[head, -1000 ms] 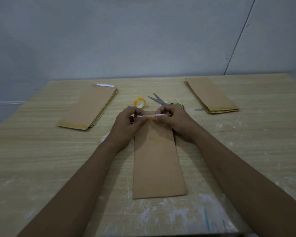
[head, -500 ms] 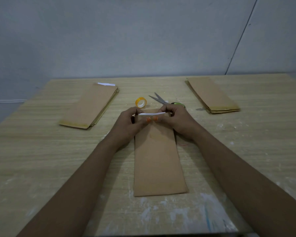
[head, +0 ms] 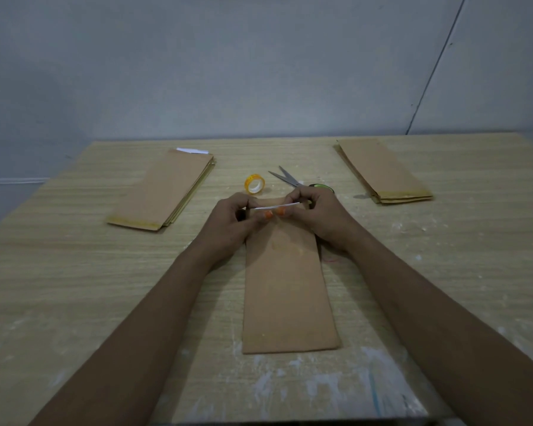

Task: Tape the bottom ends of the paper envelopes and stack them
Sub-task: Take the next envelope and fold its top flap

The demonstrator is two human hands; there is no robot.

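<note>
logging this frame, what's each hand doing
Left hand: pinching the tape strip.
Right hand: pinching the same strip's other end.

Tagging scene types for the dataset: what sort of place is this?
Probably a plain craft or packing workbench: a paint-smeared wooden table against a bare grey wall, with stacks of brown paper envelopes, a tape roll and scissors.

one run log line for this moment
step: taping | left hand + right hand: pinch tape strip over envelope far end | tape roll, scissors: idle

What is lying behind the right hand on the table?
Grey metal scissors lie behind the right hand, blades pointing away. The hand covers most of their green handles.
</note>
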